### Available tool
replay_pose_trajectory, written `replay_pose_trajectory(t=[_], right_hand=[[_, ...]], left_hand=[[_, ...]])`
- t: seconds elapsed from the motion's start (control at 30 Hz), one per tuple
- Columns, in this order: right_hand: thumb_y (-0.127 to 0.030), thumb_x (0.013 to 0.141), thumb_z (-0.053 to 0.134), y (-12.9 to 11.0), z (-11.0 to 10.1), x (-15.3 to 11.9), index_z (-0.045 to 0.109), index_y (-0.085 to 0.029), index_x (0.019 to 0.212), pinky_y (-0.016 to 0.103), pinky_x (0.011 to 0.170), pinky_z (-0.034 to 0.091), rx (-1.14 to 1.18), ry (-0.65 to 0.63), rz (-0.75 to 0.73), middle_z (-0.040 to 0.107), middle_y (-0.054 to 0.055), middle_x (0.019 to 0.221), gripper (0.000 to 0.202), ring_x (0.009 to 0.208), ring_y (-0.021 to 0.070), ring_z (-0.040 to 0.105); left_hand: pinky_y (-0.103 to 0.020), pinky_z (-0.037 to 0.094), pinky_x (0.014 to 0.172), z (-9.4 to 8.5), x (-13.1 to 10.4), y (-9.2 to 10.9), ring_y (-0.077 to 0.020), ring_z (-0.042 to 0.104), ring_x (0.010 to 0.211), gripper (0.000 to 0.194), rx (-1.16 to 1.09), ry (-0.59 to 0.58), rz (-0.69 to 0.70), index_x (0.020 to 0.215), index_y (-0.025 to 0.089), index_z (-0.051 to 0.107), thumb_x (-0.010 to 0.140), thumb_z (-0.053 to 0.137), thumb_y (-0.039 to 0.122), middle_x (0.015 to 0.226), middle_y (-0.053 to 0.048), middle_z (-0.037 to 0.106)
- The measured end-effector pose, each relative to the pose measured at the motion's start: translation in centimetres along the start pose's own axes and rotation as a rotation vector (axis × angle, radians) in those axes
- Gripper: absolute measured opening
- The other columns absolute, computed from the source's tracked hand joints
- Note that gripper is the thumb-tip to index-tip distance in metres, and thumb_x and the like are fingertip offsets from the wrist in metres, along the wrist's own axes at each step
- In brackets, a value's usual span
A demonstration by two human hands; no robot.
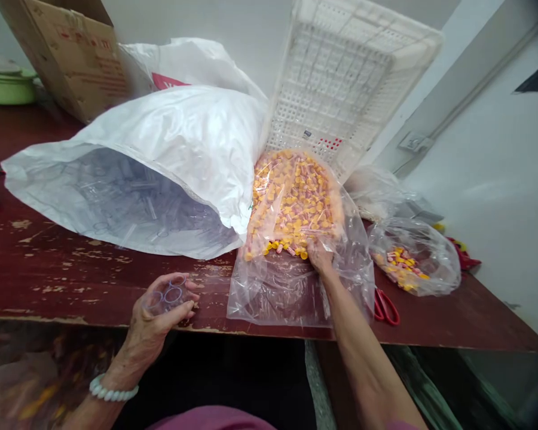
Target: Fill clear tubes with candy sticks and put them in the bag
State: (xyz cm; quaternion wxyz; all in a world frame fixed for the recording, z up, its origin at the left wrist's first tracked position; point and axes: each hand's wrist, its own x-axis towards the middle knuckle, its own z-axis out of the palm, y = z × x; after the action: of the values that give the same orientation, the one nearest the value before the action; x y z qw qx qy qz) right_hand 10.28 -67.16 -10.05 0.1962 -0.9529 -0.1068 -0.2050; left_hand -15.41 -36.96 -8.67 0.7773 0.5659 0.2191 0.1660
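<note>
My left hand [159, 316], with a pale bead bracelet at the wrist, is closed around a few clear plastic tubes [173, 295], their round open ends facing up. My right hand [320, 254] reaches into a clear plastic bag [278, 298] full of small yellow and pink caps [296, 191]. Its fingers are hidden by the film and the caps, so I cannot tell what they hold. Left of that bag, a large white sack [183, 128] lies on its side, its mouth open towards me, with many clear tubes [134, 191] inside.
A white plastic crate [332, 77] leans against the wall behind the caps. To the right are red-handled scissors [386, 307] and a smaller clear bag [443, 269] of caps. A cardboard box [78, 65] and a green pot [6, 86] stand at the back left of the worn red table [85, 280].
</note>
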Motion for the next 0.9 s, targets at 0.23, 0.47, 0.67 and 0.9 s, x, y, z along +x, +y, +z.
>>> replay_pose_trajectory(t=[0.23,0.47,0.67,0.9], right_hand=[[-0.032,0.086,0.043,-5.0,3.2,-3.9,0.057,-0.014,0.118,0.049,0.097,0.03,0.076,-0.003,-0.032,0.051,0.019,0.127,0.04,0.119,0.0327,0.04],[-0.026,0.08,0.054,-9.4,3.4,-6.3,0.066,-0.022,0.104,0.035,0.088,0.042,0.374,-0.082,-0.133,0.068,0.007,0.1,0.027,0.095,0.0215,0.058],[-0.036,0.077,0.057,-8.3,3.1,-5.7,0.069,-0.016,0.089,0.032,0.073,0.05,0.614,-0.01,0.024,0.07,0.006,0.084,0.027,0.077,0.0182,0.063],[-0.04,0.075,0.062,-8.6,-0.4,-6.3,0.067,-0.016,0.092,0.039,0.083,0.049,0.765,0.049,0.113,0.07,0.006,0.089,0.029,0.086,0.0197,0.063]], left_hand=[[-0.026,0.057,0.057,0.8,-0.4,-1.4,-0.0168,0.065,0.075,0.05,0.056,-0.081,0.003,0.105,0.02,0.055,0.061,0.078,0.023,0.095,-0.003,0.064],[-0.026,0.056,0.059,1.4,-0.9,-1.9,-0.0147,0.062,0.075,0.05,0.147,-0.144,0.003,0.108,0.019,0.053,0.064,0.076,0.024,0.095,-0.003,0.063],[-0.027,0.055,0.061,1.5,-1.1,-1.9,-0.0149,0.062,0.074,0.046,0.212,-0.166,0.064,0.107,0.017,0.054,0.065,0.073,0.023,0.094,-0.005,0.064],[-0.025,0.051,0.064,2.3,-1.3,-0.8,-0.0155,0.063,0.074,0.04,0.328,-0.205,0.129,0.101,0.013,0.056,0.063,0.068,0.016,0.088,-0.006,0.066]])
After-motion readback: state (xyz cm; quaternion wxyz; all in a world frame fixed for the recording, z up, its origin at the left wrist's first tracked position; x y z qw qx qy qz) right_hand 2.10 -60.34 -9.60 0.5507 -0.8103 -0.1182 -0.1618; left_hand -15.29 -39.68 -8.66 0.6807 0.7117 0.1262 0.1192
